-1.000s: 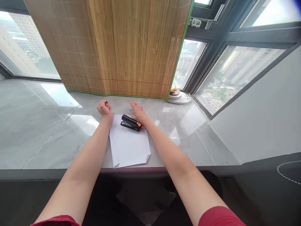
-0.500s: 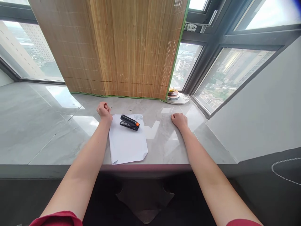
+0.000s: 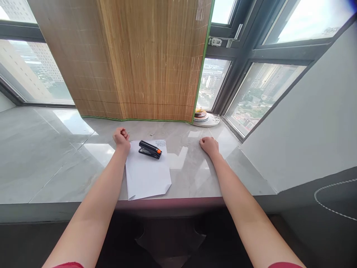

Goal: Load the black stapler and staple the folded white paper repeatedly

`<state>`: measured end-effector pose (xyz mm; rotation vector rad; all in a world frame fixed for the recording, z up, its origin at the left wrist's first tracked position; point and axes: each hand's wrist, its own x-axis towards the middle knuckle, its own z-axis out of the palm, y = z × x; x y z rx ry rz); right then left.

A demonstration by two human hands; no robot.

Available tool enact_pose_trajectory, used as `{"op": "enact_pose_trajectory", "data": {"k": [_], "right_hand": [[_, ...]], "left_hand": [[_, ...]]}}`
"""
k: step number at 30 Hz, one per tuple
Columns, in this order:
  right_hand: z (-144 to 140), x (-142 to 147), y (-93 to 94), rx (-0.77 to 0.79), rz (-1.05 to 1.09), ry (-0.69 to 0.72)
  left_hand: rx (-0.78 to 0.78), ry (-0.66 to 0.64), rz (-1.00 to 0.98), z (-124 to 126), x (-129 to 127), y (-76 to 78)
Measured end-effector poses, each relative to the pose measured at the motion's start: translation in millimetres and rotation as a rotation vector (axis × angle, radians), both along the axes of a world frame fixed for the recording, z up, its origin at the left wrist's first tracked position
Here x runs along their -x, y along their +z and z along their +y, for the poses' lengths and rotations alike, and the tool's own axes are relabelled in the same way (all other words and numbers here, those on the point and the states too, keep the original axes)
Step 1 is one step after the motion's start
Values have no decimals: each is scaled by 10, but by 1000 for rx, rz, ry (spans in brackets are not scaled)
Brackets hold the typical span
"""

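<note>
A black stapler with an orange part (image 3: 150,149) lies slantwise on the upper half of white paper sheets (image 3: 147,178). Small writing shows at the paper's top right corner, and its lower corners are bent. My left hand (image 3: 121,137) is curled into a loose fist on the ledge, by the paper's upper left corner, with nothing visible in it. To the right of the paper, my right hand (image 3: 209,144) rests closed on the ledge, apart from stapler and paper, and I see nothing held there.
The grey tiled ledge (image 3: 55,156) runs under the windows. Behind it hangs a bamboo blind (image 3: 150,74), its lower edge near the tiles. Stacked plates (image 3: 206,120) stand in the back right corner, beside the window frame. A white wall (image 3: 295,123) bounds the right side.
The view has tilted up and shifted slightly, so everything sits a little lower and further left in the picture. Hands, stapler and paper keep their places on the ledge.
</note>
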<state>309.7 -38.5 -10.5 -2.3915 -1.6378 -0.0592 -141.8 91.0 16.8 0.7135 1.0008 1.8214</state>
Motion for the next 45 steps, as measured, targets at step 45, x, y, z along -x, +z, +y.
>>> {"op": "enact_pose_trajectory", "data": {"k": [45], "right_hand": [[-151, 293, 205, 96, 60, 34]], "left_hand": [[-104, -305, 1565, -743, 377, -363]]}}
